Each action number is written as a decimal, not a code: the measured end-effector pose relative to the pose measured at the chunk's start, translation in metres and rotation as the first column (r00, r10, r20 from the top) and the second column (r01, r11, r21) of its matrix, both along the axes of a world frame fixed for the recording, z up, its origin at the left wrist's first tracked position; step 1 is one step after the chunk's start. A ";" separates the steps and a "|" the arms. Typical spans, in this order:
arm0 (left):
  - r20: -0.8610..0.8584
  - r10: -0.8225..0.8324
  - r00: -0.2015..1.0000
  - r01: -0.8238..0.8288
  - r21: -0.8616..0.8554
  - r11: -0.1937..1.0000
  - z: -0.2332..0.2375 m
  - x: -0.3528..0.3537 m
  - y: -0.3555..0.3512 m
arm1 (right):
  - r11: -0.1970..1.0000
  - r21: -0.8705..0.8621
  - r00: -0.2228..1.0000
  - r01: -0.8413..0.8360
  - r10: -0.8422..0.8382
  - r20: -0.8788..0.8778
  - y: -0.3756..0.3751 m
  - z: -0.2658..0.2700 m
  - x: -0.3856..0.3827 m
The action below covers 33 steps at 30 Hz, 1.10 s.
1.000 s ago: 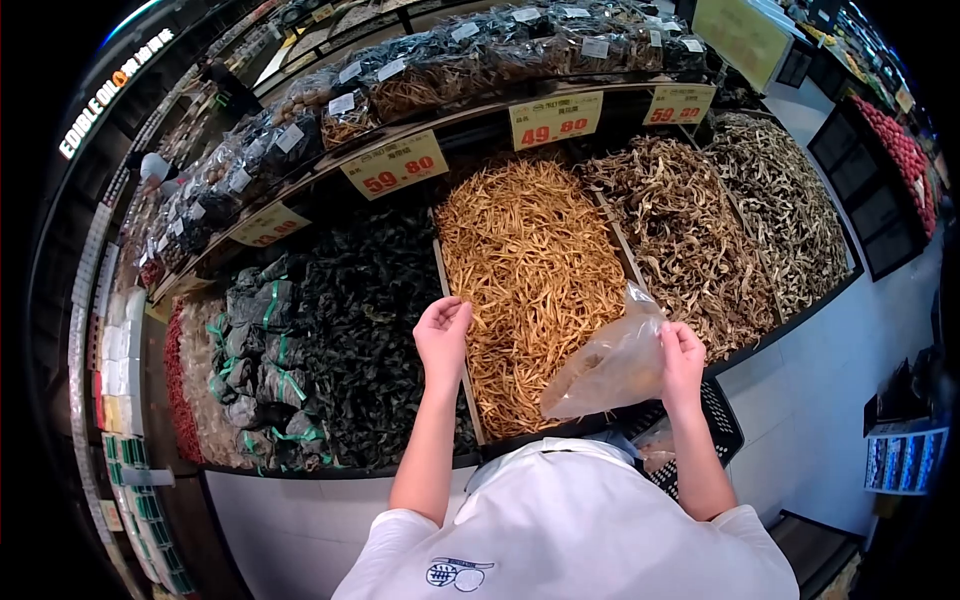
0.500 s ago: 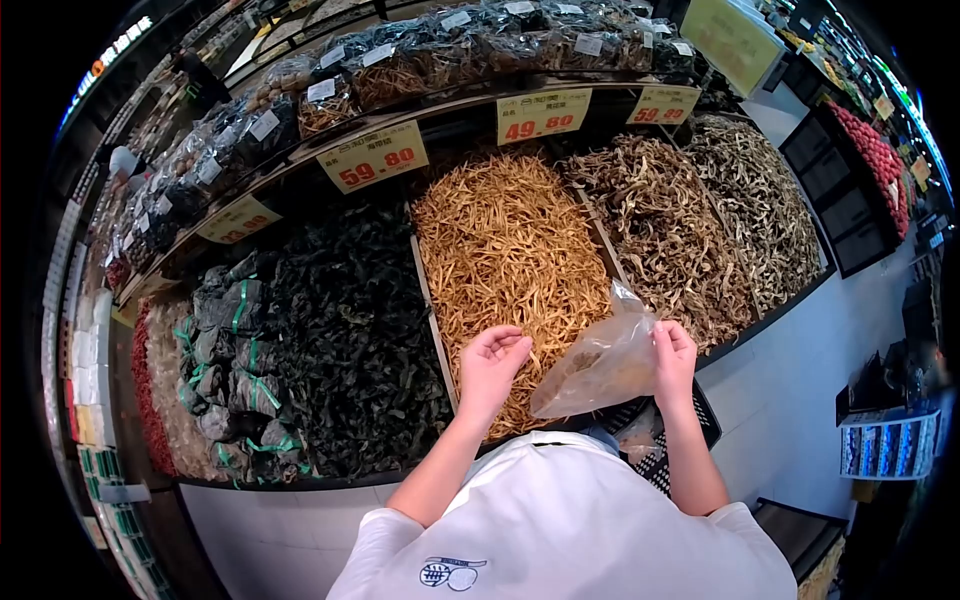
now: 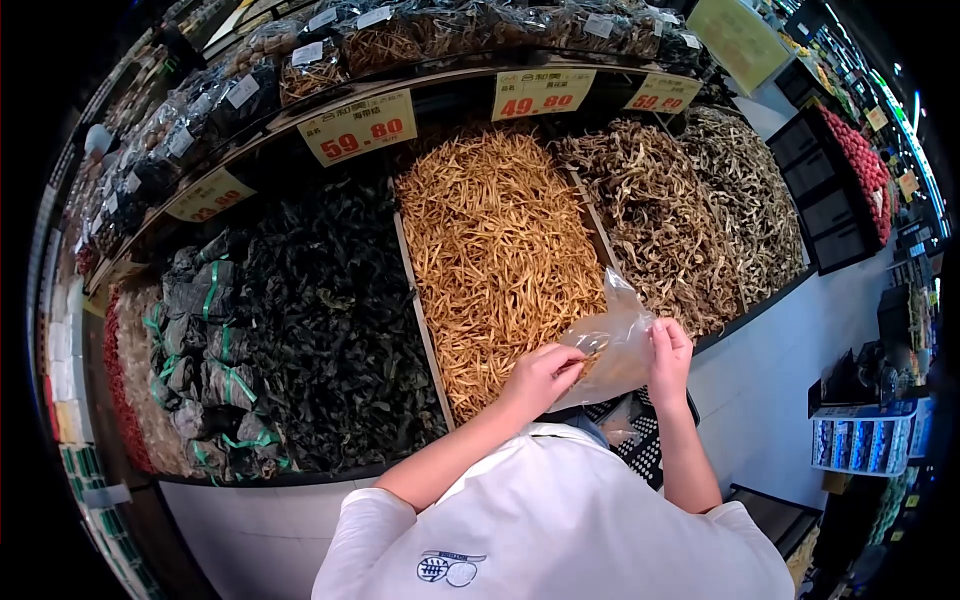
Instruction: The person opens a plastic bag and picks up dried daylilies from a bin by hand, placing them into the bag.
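My right hand [image 3: 669,358] pinches the edge of a clear plastic bag [image 3: 618,350], which hangs to its left. Some brownish pieces show through the plastic. My left hand [image 3: 543,378] is at the bag's left side, thumb and fingers pressed together. Thin golden-brown strips at its fingertips look like the dried strips around it. Behind both hands lies a heap of golden dried strips [image 3: 500,230] in a divided bin.
Dark dried leaves [image 3: 325,330] and green-tied bundles [image 3: 215,350] fill the bins on the left. Brown curled pieces [image 3: 665,210] lie to the right. Price signs [image 3: 358,127] line a shelf of packed bags. A black basket [image 3: 645,440] sits below my right hand.
My left hand has moved right to the bag, and its fingers have closed on golden strips. My right hand still holds the bag. The whole view has shifted slightly.
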State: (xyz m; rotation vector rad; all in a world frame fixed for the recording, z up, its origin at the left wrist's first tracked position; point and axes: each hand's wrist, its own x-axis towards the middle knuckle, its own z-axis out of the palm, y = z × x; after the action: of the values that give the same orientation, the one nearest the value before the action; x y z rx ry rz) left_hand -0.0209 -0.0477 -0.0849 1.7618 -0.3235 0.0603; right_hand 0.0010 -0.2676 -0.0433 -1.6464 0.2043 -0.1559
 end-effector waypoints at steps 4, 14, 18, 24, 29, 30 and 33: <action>0.128 -0.173 0.976 0.163 0.085 0.983 -0.008 0.010 -0.025 | 0.999 0.031 0.999 0.040 -0.041 0.008 0.005 -0.001 0.001; 0.373 -0.384 0.845 0.327 0.208 0.922 -0.024 -0.005 -0.014 | 0.989 0.047 0.986 0.142 -0.146 0.081 0.011 -0.003 0.010; 0.226 -0.492 0.841 0.400 0.352 0.846 -0.031 -0.005 -0.021 | 0.994 0.050 0.994 0.094 -0.096 0.042 0.009 -0.006 0.010; 0.104 -0.300 0.948 0.284 0.146 0.948 -0.012 0.009 -0.039 | 0.997 0.009 0.995 0.078 -0.079 0.064 0.016 -0.010 0.011; -0.058 -0.351 0.935 0.349 -0.039 0.936 0.009 0.007 -0.023 | 0.995 0.051 0.995 0.090 -0.092 0.039 0.010 -0.008 0.009; -0.154 -0.412 0.898 0.412 -0.032 0.910 0.015 0.004 -0.012 | 0.994 0.058 0.995 0.092 -0.094 0.033 0.007 -0.009 0.009; -0.296 -0.429 0.854 0.280 -0.434 0.856 0.011 -0.015 0.028 | 0.997 0.020 0.996 0.079 -0.080 0.051 0.001 -0.011 0.009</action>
State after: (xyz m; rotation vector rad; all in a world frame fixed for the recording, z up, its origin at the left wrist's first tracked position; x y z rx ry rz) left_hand -0.0364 -0.0192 -0.0741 1.2665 -0.3268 -0.4666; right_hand 0.0099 -0.2667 -0.0547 -1.6155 0.2313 -0.2560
